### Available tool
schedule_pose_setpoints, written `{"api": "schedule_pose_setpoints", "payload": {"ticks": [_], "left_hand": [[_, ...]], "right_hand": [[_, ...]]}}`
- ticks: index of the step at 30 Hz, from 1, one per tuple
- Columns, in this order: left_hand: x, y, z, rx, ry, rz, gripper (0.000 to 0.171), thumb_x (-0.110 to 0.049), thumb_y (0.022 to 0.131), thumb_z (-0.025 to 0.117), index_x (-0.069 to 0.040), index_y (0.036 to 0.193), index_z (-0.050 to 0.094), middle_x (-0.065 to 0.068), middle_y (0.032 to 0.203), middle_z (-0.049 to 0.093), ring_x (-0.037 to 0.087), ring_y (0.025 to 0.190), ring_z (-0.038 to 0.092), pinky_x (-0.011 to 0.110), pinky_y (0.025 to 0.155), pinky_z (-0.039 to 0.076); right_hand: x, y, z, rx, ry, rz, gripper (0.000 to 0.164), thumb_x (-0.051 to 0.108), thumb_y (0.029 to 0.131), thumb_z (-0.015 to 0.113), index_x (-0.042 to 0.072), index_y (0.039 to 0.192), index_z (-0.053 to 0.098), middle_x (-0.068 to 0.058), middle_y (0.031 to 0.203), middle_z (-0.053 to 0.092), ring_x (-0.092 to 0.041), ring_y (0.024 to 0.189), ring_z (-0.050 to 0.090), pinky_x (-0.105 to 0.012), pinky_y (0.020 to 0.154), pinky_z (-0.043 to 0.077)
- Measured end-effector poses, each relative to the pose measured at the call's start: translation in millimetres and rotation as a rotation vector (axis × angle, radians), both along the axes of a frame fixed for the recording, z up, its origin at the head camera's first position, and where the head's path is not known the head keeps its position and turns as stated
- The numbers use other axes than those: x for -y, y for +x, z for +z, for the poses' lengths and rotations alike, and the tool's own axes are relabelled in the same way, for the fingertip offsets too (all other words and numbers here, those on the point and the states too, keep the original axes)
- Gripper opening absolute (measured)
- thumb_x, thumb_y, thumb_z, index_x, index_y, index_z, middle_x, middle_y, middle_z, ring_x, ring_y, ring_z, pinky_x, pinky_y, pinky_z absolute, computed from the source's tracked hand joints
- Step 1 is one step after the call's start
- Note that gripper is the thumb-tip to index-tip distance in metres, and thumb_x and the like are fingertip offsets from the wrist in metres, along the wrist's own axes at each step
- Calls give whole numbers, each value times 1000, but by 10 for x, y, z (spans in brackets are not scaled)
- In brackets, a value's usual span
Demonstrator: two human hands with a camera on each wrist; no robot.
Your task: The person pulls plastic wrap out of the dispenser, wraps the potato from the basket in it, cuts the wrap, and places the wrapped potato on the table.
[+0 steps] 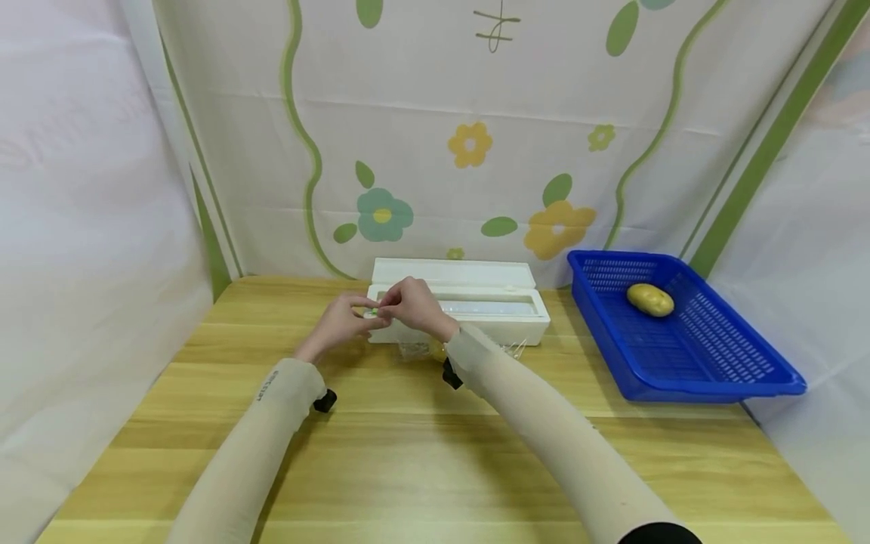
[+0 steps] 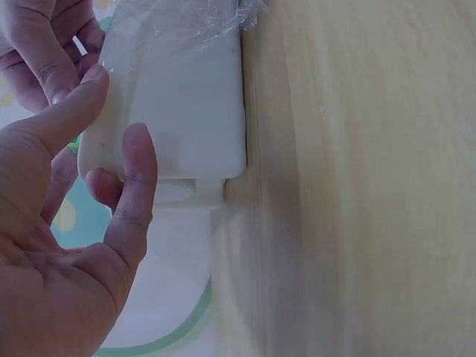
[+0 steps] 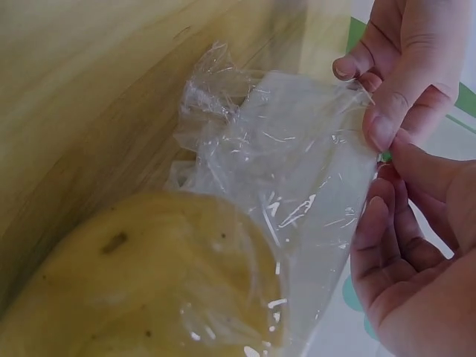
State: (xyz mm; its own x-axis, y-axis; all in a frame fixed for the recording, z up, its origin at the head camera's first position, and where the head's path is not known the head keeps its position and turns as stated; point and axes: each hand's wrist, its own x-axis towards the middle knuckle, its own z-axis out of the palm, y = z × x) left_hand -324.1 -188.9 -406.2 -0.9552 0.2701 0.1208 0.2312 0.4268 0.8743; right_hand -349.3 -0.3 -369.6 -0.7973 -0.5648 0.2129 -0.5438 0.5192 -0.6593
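Observation:
A long white cling film box [image 1: 476, 330] lies with its lid [image 1: 455, 272] raised, a film roll [image 1: 489, 308] inside. At its left end, my left hand [image 1: 343, 321] and right hand [image 1: 412, 304] meet, thumbs and fingertips pinching at a small green piece [image 1: 374, 310]. In the right wrist view only a sliver of the green piece [image 3: 385, 156] shows between the fingers. Crumpled clear film [image 3: 223, 119] hangs over the box front. Before the box, a yellow potato [image 3: 141, 275] lies under the film, mostly hidden by my right wrist in the head view.
A blue plastic basket [image 1: 625, 378] stands at the right of the wooden table [image 1: 394, 468], with another potato [image 1: 650, 300] in it. Right behind the box hangs a white flowered cloth [image 1: 421, 143]; more white cloth closes off both sides.

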Motion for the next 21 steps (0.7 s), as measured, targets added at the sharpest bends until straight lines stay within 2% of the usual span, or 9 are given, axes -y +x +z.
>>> {"api": "schedule_pose_setpoints", "payload": {"ticks": [5, 8, 14, 17, 21], "left_hand": [[23, 7, -16, 17, 2, 2, 43, -30, 84, 81, -9, 120, 71, 12, 137, 54, 32, 74, 70, 48, 75, 56], [28, 16, 4, 36, -3, 9, 43, -30, 84, 81, -9, 120, 71, 13, 132, 57, 32, 75, 71, 49, 77, 55], [25, 18, 52, 61, -49, 15, 41, -31, 84, 81, -10, 118, 72, 11, 129, 60, 32, 75, 70, 51, 79, 53], [16, 2, 60, 57, -76, 5, 44, -36, 84, 80, -11, 119, 72, 11, 131, 60, 31, 74, 71, 47, 78, 54], [8, -5, 75, 60, -83, 9, 43, -36, 83, 80, -10, 117, 73, 12, 132, 59, 31, 73, 71, 36, 73, 54]], "right_hand": [[14, -6, 2, -4, 6, 0, 9, 11, 91, 73, 6, 86, 78, 4, 72, 70, -26, 71, 69, -24, 56, 49], [29, -17, 4, -7, 19, 9, 10, 12, 91, 73, 7, 84, 78, 4, 71, 70, -23, 67, 67, -24, 55, 47], [36, -30, 13, -46, 137, 65, 14, 8, 95, 66, 7, 83, 73, 3, 68, 65, -13, 55, 55, -23, 53, 46], [22, -22, 35, -67, 172, 83, 14, 3, 95, 63, 5, 83, 70, 2, 68, 63, -13, 54, 53, -23, 54, 46], [17, -22, 51, -88, 167, 88, 13, 3, 94, 65, 5, 83, 72, 2, 70, 65, -12, 57, 57, -23, 57, 49]]}}
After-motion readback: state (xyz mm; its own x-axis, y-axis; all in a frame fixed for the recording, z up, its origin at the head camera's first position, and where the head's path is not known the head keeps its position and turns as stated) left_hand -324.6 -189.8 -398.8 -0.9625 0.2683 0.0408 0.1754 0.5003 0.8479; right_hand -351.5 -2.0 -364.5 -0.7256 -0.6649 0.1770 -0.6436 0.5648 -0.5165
